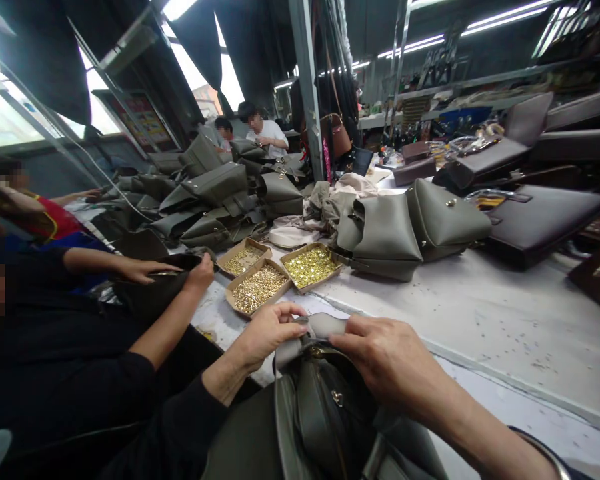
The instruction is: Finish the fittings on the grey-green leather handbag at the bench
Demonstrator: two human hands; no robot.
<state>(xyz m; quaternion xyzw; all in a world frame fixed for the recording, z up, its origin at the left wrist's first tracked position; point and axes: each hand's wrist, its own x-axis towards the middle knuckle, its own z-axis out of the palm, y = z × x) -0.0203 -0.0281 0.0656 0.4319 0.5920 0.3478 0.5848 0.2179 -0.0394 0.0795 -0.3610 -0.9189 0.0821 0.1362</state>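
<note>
An olive-grey handbag (320, 407) lies below me at the table's edge, with a zip and a small gold-coloured fitting (337, 398) showing on it. A light grey strap or tab (326, 325) at its top runs between my two hands. My left hand (270, 331) pinches its left end between thumb and fingers. On the other end, the thumb and fingers of my right hand (380, 350) are closed. Past my hands stand cardboard trays of small gold-coloured metal pieces: one tray (260, 287) in front, one to the right (312, 265), one behind (244, 259).
A co-worker's hands (200, 272) handle a dark bag close on my left. Olive bags (385, 233) stand behind the trays, with more piled at the back left. Dark brown bags (540, 213) are at the right. A metal post (310, 87) rises mid-table. Other people sit farther back.
</note>
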